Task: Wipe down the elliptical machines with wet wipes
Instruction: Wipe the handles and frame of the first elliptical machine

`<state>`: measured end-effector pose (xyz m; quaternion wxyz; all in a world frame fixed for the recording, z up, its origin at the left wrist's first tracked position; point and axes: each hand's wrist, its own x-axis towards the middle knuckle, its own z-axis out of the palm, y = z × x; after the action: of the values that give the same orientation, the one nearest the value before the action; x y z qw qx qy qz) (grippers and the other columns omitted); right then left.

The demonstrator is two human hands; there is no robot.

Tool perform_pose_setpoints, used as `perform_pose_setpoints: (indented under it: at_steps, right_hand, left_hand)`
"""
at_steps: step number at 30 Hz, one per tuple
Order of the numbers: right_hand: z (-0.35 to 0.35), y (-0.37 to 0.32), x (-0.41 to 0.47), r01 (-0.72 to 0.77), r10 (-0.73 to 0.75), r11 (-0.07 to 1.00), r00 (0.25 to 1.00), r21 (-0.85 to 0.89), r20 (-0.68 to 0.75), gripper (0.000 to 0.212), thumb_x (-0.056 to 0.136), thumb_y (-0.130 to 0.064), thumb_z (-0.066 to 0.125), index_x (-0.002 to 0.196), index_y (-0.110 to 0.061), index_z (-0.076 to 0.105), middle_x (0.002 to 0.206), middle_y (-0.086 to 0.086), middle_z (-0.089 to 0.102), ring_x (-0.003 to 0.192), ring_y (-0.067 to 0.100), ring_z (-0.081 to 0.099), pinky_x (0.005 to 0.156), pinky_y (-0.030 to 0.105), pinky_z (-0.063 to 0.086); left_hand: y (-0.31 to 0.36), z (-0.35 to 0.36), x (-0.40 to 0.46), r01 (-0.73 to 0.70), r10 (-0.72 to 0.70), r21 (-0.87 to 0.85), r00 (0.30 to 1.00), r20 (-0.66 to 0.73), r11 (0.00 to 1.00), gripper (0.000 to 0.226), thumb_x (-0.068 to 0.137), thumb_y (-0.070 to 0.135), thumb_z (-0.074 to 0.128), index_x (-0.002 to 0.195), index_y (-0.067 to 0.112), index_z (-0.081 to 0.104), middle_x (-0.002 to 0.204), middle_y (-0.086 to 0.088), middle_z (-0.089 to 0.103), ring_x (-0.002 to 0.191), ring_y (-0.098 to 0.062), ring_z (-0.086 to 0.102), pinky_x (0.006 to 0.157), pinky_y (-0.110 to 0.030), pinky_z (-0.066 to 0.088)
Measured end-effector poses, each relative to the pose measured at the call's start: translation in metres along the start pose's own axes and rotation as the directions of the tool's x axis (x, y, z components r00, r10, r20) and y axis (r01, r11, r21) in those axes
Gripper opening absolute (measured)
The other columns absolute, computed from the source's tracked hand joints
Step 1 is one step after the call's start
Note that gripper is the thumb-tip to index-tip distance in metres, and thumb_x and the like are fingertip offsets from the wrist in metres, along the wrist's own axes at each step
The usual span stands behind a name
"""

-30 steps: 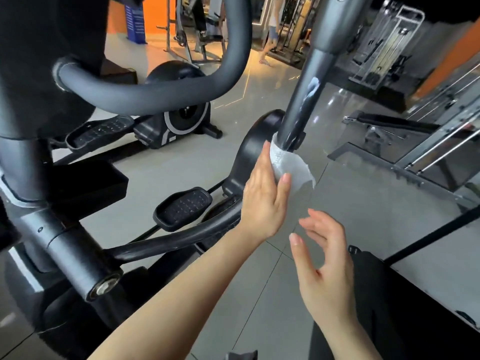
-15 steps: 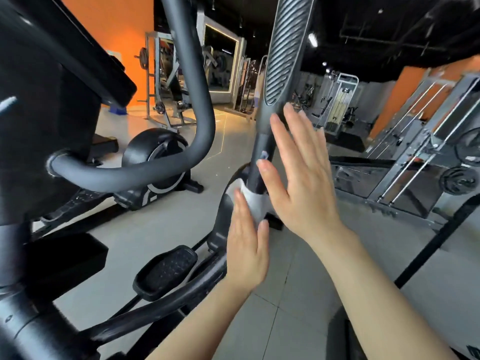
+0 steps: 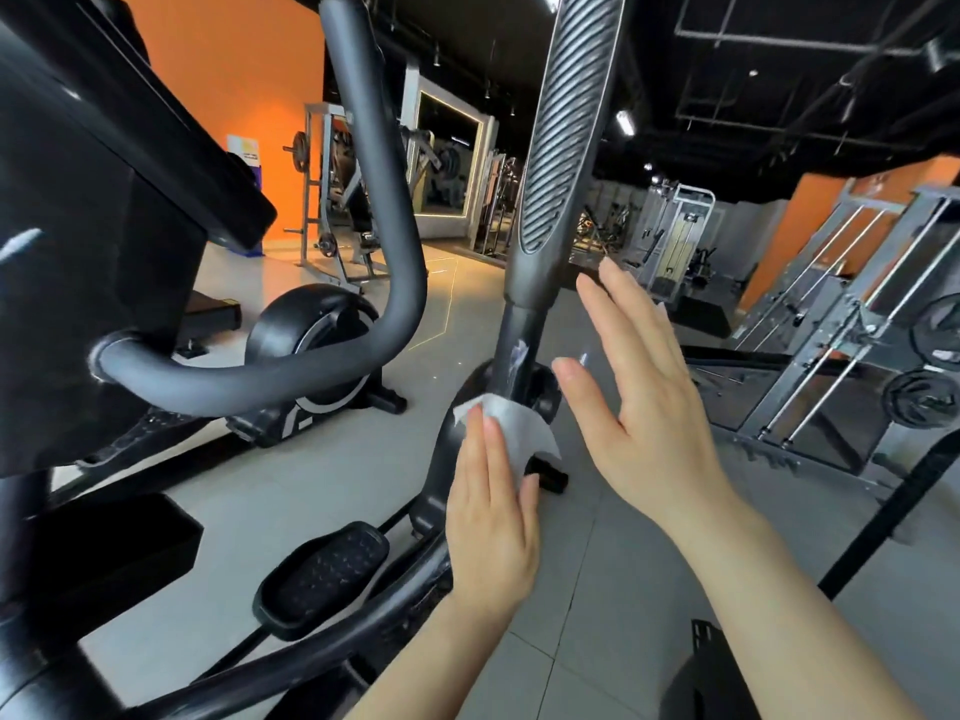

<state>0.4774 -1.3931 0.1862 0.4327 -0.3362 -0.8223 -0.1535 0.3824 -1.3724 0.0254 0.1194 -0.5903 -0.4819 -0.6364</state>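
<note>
Your left hand (image 3: 491, 517) presses the wet wipe (image 3: 511, 426) flat-fingered against the handlebar post (image 3: 511, 350); your right hand (image 3: 644, 397) hovers beside it, fingers straight.

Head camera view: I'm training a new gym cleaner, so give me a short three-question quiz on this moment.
1. True or false: the right hand grips the ribbed handle.
2. Which hand presses the wet wipe to the upright bar? A) left hand B) right hand C) both
3. Fill in: the foot pedal lies to the ___ of the left hand in the picture.

Key:
1. False; the right hand is open with straight fingers, beside the bar.
2. A
3. left
</note>
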Motion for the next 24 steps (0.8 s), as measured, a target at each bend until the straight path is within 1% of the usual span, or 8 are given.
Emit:
perform_pose_setpoints:
  at_steps: [6,9,12,15,17,19,21,24]
  right_hand:
    - [0.001,0.005,0.000,-0.015,0.019,0.990,0.999,0.139,-0.027,0.053,0.100,-0.032,0.045,0.149,-0.013,0.036,0.156,-0.008,0.024,0.148,0.009,0.019,0.117,0.052,0.027]
    - [-0.001,0.005,0.003,-0.024,0.034,0.983,0.998,0.184,-0.052,0.054,0.100,-0.034,0.044,0.148,-0.012,0.037,0.157,-0.003,0.027,0.147,0.010,0.022,0.116,0.049,0.030]
    - [0.002,0.004,0.006,0.001,0.009,0.988,0.998,0.155,-0.067,0.053,0.101,-0.032,0.043,0.148,-0.008,0.038,0.158,0.004,0.029,0.148,0.013,0.021,0.118,0.044,0.026]
    - [0.005,0.002,0.018,0.125,-0.126,0.992,0.991,-0.020,-0.052,0.051,0.103,-0.024,0.039,0.150,-0.006,0.032,0.160,0.010,0.025,0.150,0.022,0.017,0.121,0.048,0.017]
    - [0.003,0.004,0.035,0.263,-0.268,0.954,0.963,-0.142,-0.018,0.051,0.105,-0.025,0.035,0.150,-0.004,0.030,0.159,0.013,0.025,0.149,0.026,0.017,0.123,0.045,0.010]
    - [-0.001,0.011,0.054,0.386,-0.386,0.902,0.922,-0.196,0.037,0.051,0.106,-0.030,0.030,0.150,-0.003,0.032,0.158,0.013,0.028,0.148,0.026,0.020,0.123,0.042,0.008]
    - [-0.003,0.023,0.067,0.471,-0.463,0.850,0.881,-0.233,0.092,0.050,0.107,-0.030,0.028,0.149,-0.004,0.033,0.157,0.011,0.030,0.148,0.026,0.021,0.123,0.040,0.007]
    - [-0.001,0.035,0.075,0.529,-0.519,0.816,0.848,-0.234,0.110,0.048,0.107,-0.027,0.031,0.148,-0.004,0.036,0.156,0.012,0.032,0.147,0.026,0.023,0.123,0.040,0.008]
  left_hand:
    - [0.031,-0.005,0.058,-0.008,0.000,-0.081,0.995,-0.098,0.997,0.062,0.108,0.041,0.016,0.152,-0.001,0.010,0.157,-0.009,0.012,0.149,-0.014,0.010,0.121,-0.022,0.010]
    - [0.049,-0.001,0.101,0.033,-0.054,-0.108,0.978,-0.203,0.994,0.065,0.108,0.041,0.016,0.147,-0.011,0.019,0.154,-0.011,0.016,0.146,-0.021,0.021,0.120,-0.021,0.012]
    - [0.035,0.012,0.088,-0.049,0.065,0.077,0.974,-0.218,0.996,0.051,0.109,0.028,0.025,0.143,-0.010,0.029,0.152,-0.021,0.026,0.142,-0.037,0.034,0.120,-0.031,0.021]
    - [0.003,0.017,0.052,-0.116,0.136,0.240,0.988,-0.068,0.964,0.050,0.107,0.021,0.031,0.146,-0.010,0.032,0.148,-0.027,0.039,0.135,-0.046,0.039,0.119,-0.033,0.019]
    - [-0.005,0.006,0.034,-0.118,0.120,0.171,0.993,0.004,0.978,0.050,0.108,0.029,0.026,0.151,0.002,0.020,0.150,-0.020,0.030,0.138,-0.038,0.033,0.118,-0.027,0.018]
    - [-0.002,-0.006,0.024,-0.086,0.086,0.028,0.996,0.030,0.996,0.049,0.108,0.036,0.019,0.152,0.015,0.014,0.157,-0.004,0.019,0.148,-0.017,0.017,0.119,-0.019,0.012]
    - [0.005,-0.013,0.028,-0.032,0.034,-0.092,0.999,0.023,0.995,0.053,0.108,0.038,0.015,0.156,0.014,0.010,0.162,0.009,0.007,0.150,-0.003,0.007,0.119,-0.017,0.009]
    - [0.022,-0.014,0.068,0.029,-0.038,-0.178,0.998,-0.048,0.984,0.055,0.107,0.035,0.019,0.153,0.007,0.006,0.159,0.006,0.010,0.148,0.003,0.007,0.117,-0.013,0.011]
